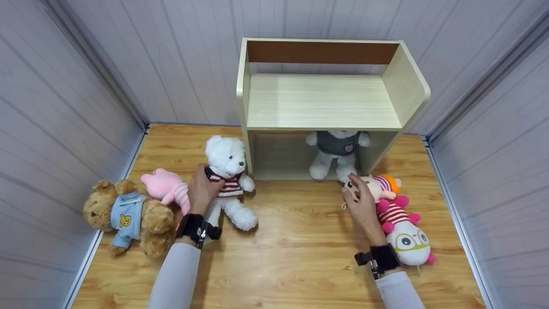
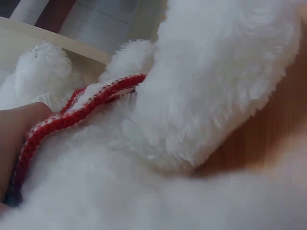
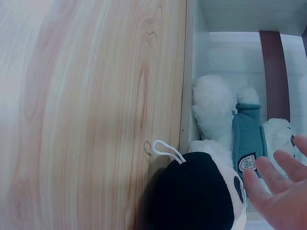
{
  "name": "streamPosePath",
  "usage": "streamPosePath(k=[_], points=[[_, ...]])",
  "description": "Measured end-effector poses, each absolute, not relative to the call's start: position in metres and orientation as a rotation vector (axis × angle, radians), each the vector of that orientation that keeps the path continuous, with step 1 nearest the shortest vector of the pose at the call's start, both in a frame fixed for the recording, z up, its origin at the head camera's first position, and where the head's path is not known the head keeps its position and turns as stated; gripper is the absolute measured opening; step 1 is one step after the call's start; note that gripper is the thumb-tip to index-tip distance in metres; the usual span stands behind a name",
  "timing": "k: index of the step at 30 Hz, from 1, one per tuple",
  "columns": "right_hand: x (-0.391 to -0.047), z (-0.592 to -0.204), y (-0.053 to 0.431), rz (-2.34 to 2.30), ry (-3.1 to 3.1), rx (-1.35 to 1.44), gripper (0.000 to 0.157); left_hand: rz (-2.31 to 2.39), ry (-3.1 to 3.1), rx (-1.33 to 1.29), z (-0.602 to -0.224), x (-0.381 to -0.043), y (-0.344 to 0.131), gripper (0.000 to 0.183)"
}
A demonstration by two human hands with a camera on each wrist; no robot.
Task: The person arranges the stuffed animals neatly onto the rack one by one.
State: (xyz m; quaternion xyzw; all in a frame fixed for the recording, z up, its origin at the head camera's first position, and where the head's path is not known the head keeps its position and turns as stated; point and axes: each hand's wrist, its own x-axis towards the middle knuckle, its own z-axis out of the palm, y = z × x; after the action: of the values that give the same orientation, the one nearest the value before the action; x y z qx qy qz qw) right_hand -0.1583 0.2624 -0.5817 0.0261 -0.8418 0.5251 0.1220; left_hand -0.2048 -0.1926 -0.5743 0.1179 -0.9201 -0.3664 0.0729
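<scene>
My left hand [image 1: 203, 189] grips a white teddy bear [image 1: 225, 156] in a striped sweater, around its chest, just left of the shelf. White fur and the sweater's red hem [image 2: 91, 108] fill the left wrist view. My right hand [image 1: 362, 201] is over the head of a small doll [image 1: 375, 187] with an orange and striped outfit, its fingers spread and loosely bent. In the right wrist view the doll's black head top [image 3: 192, 194] with a white loop lies beside my fingers [image 3: 273, 175]. A second white bear in a grey sweater [image 1: 339, 143] sits in the lower compartment.
A pale wooden shelf [image 1: 321, 101] stands at the back. To the left lie a brown bear [image 1: 128, 214] in a blue hoodie and a pink plush [image 1: 165, 184]. On the right, a plush with yellow glasses [image 1: 409, 242] lies beside the doll. Panel walls enclose the wooden floor [image 1: 291, 257].
</scene>
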Motion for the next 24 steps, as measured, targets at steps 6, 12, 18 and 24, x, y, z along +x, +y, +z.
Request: streamPosePath(k=[6,12,18,24], points=[[-0.159,-0.582,0.26,1.521,-2.459,0.078,0.05,-1.18,-2.631,0.331,-0.568,-0.19,-0.191,0.059],[-0.159,-0.58,0.258,1.512,-2.474,0.066,0.05,-1.361,-2.39,0.294,-0.565,-0.177,-0.191,0.061],[-0.16,-0.581,0.258,1.534,-2.499,0.072,0.052,-1.54,-2.21,0.225,-0.565,-0.17,-0.188,0.059],[-0.159,-0.581,0.257,1.534,-2.492,0.102,0.051,-1.711,-2.078,0.199,-0.559,-0.163,-0.18,0.058]])
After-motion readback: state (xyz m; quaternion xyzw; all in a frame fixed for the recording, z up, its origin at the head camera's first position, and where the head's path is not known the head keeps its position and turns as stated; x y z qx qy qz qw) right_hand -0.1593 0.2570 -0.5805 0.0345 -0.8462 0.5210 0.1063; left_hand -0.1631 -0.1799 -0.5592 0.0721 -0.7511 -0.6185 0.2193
